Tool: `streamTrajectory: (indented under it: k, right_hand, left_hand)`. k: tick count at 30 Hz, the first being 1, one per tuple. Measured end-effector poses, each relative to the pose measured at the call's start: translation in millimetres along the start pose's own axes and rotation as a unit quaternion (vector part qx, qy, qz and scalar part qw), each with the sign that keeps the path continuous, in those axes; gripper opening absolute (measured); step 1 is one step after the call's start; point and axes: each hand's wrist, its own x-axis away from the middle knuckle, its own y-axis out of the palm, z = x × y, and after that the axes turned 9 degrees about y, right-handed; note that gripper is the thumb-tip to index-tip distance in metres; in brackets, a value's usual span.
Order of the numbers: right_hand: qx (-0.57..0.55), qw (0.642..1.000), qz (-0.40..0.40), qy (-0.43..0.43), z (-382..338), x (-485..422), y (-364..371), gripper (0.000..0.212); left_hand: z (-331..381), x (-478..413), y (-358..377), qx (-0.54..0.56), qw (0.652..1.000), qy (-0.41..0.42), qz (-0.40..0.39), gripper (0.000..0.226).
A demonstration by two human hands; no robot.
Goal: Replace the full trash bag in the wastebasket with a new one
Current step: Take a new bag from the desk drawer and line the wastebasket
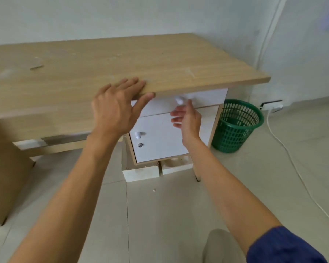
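A green mesh wastebasket stands on the floor to the right of the wooden desk; I see no bag in it. My left hand lies flat on the desk's front edge, fingers spread, thumb under the edge. My right hand is just below the white knob of the white drawer, fingers loosely apart, index tip near the knob and holding nothing. The drawer looks closed.
Below the drawer is a white cabinet door with a knob and a lock. White blocks prop up the cabinet. A white cable runs across the tiled floor from a power strip by the wall.
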Motion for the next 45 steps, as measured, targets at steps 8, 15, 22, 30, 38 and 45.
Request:
streamTrajectory:
  k: [8, 15, 22, 30, 38, 45]
  right_hand:
    - [-0.055, 0.998, -0.008, -0.037, -11.2, 1.1, 12.1, 0.047]
    - [-0.028, 0.998, -0.043, -0.047, -12.7, 22.1, -3.3, 0.032]
    - [0.032, 0.995, -0.033, -0.092, 4.2, 77.1, -37.0, 0.040]
    - [0.033, 0.991, 0.000, -0.128, 36.1, 125.3, -74.4, 0.043]
    - [-0.003, 0.990, 0.012, -0.138, 44.4, 137.0, -91.4, 0.045]
    - [0.015, 0.989, 0.012, -0.148, 46.7, 136.8, -100.7, 0.045]
  left_hand:
    - [4.8, -5.3, -13.8, 0.004, 0.998, -0.034, -0.051, 0.053]
    - [8.8, -7.5, -25.5, 0.045, 0.991, -0.072, -0.107, 0.054]
    - [9.7, -12.9, -37.9, 0.119, 0.975, -0.123, -0.143, 0.048]
    - [42.2, -6.4, -36.6, 0.202, 0.979, 0.004, -0.016, 0.011]
    - [72.1, -19.1, -19.4, 0.170, 0.952, 0.070, -0.243, 0.048]
    - [72.9, -36.0, 21.0, 0.083, 0.911, -0.005, -0.404, 0.087]
